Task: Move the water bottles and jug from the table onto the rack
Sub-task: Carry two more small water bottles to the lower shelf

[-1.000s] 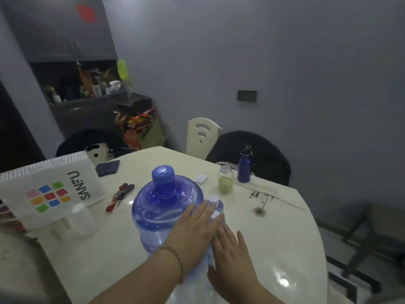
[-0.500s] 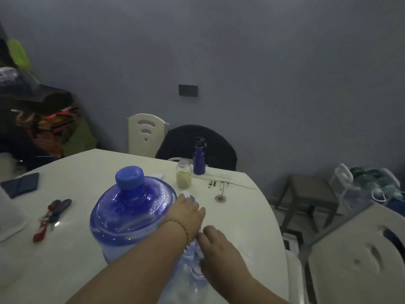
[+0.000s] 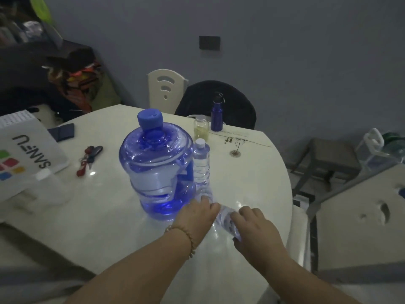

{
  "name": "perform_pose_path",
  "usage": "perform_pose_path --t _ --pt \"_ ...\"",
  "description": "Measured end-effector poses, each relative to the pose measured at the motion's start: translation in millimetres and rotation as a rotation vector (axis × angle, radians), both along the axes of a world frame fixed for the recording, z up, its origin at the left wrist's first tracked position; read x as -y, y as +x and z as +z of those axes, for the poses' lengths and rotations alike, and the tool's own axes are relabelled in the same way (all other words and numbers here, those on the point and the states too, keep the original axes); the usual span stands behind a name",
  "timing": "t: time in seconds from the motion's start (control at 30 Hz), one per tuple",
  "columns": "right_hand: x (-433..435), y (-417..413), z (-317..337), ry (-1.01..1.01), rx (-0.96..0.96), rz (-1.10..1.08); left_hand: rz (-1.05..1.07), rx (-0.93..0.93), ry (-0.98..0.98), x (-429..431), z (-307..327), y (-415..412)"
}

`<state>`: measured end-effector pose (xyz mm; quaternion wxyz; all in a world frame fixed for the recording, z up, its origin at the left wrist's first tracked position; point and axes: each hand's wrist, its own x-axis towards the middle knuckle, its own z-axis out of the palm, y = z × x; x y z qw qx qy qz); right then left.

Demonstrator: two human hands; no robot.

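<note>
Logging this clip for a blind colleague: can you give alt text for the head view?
Both hands, left hand and right hand, reach for clear water bottles low beside a big blue water jug on a pale round table; another small bottle stands upright against the jug.

The jug (image 3: 157,170) stands on the table (image 3: 109,227), centre. A water bottle (image 3: 201,163) stands touching its right side. Jar (image 3: 201,129) and flask (image 3: 217,115) stand far right of the jug; keys (image 3: 88,159) lie left; both hands (image 3: 197,218) near
</note>
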<state>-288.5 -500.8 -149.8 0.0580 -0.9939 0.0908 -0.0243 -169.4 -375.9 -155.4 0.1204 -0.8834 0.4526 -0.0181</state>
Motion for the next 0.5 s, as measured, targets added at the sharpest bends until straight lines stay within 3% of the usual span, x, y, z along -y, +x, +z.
perform_pose_path --t 0.23,0.5 --pt "-17 -33 -44 0.024 -0.006 -0.088 0.173 -0.131 0.074 -11 -48 -62" --pt "-33 -44 -92 0.181 -0.038 -0.171 0.523 -0.430 -0.091 -13 -72 -110"
